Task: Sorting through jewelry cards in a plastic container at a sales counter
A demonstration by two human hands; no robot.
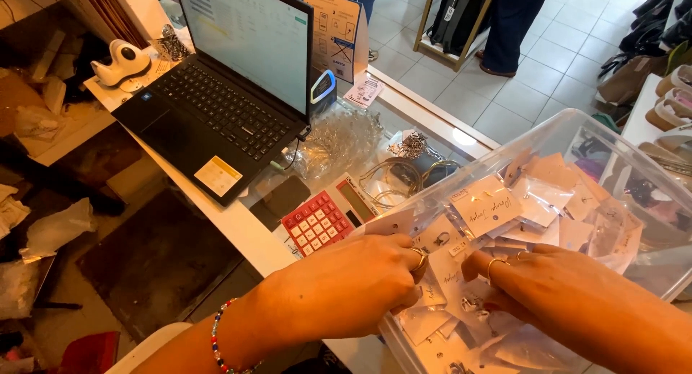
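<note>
One black open laptop (223, 93) on the white counter (238, 233). One clear plastic storage bin (577, 139) at the counter's near edge, holding many small bagged jewellery cards (486, 208), too many to count. One red calculator (321, 222) beside the bin. Left hand (360, 284) and right hand (522, 273), knuckles up, fingers curled into the cards; exact grip hidden.

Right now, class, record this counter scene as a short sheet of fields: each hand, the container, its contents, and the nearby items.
left hand: among packets, beaded bracelet on wrist
right hand: fingers on packets, rings worn
container: clear plastic bin
contents: small white jewellery cards in clear packets
nearby: red calculator, open black laptop
</note>
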